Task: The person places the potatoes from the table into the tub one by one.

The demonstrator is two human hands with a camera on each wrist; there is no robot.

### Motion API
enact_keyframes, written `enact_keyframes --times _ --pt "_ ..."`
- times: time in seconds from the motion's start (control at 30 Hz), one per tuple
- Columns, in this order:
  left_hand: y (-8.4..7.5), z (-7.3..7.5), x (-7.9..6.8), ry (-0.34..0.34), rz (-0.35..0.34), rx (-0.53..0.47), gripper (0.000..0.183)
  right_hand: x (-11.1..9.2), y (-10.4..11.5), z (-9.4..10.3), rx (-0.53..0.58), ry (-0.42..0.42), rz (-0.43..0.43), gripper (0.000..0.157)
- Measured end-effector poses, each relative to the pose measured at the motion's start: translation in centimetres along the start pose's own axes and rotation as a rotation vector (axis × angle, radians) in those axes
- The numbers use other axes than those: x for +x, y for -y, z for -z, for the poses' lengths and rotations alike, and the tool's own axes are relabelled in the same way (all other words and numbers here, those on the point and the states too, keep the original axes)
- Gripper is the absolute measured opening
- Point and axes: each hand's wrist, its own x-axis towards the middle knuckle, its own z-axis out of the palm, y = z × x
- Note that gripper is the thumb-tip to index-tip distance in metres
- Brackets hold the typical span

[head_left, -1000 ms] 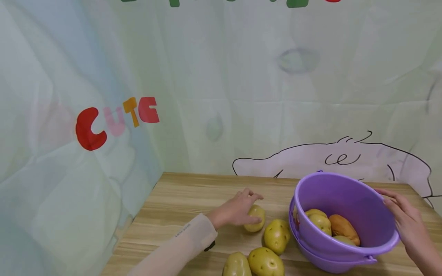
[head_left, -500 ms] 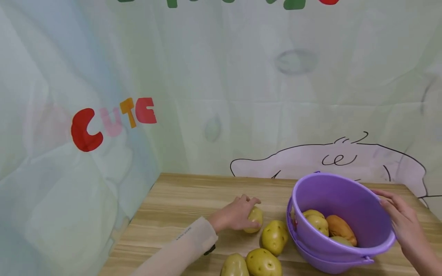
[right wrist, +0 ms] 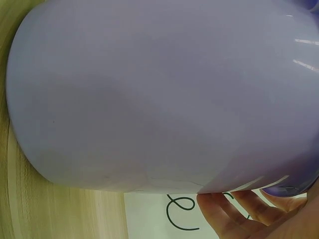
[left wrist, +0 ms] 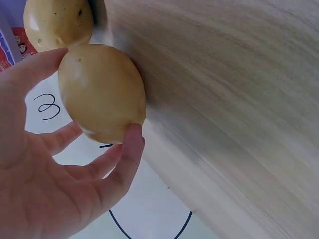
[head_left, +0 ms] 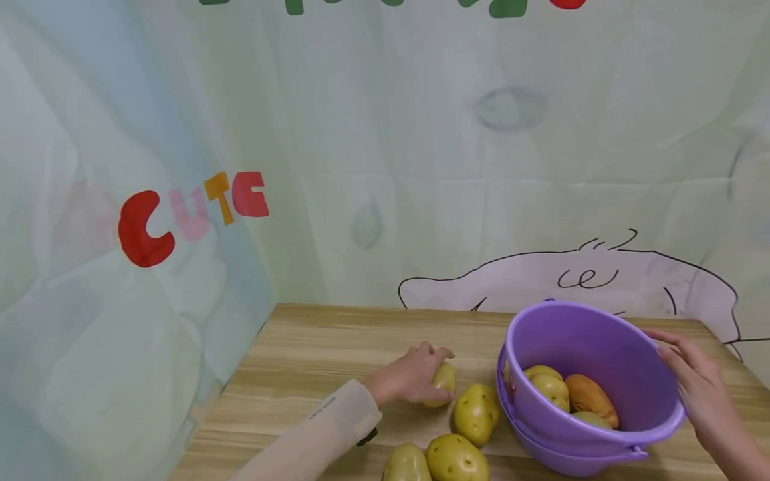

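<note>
Pale printed cloth (head_left: 433,160) is hanging behind a wooden table (head_left: 325,347). Over the tabletop, the person's left hand (head_left: 412,377) is pinching a potato (left wrist: 102,92) between thumb and fingers; three loose potatoes (head_left: 475,414) are lying near it, closer to the person. Just right of these, a purple bucket (head_left: 619,354) is standing, holding more potatoes (head_left: 550,391) and a brownish-orange lump (head_left: 589,399). Well apart from the left, the right hand (head_left: 698,381) is resting extended fingers against the bucket's right side, near its rim.
</note>
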Motion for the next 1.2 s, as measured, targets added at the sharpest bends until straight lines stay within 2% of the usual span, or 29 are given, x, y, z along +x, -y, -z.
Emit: enact_keyframes --times 0.5,0.83,1.2 --pt "0.35 -0.11 0.4 0.023 0.004 -0.077 0.064 -0.05 0.13 -0.07 -0.032 -0.004 0.002 0.031" --pt "0.52 -0.04 0.11 0.022 0.005 -0.134 0.062 0.0 0.22 -0.11 -0.139 -0.026 0.003 0.032" --pt "0.54 0.25 0.0 0.014 0.01 -0.168 0.063 -0.02 0.1 -0.1 -0.104 -0.024 0.013 0.032"
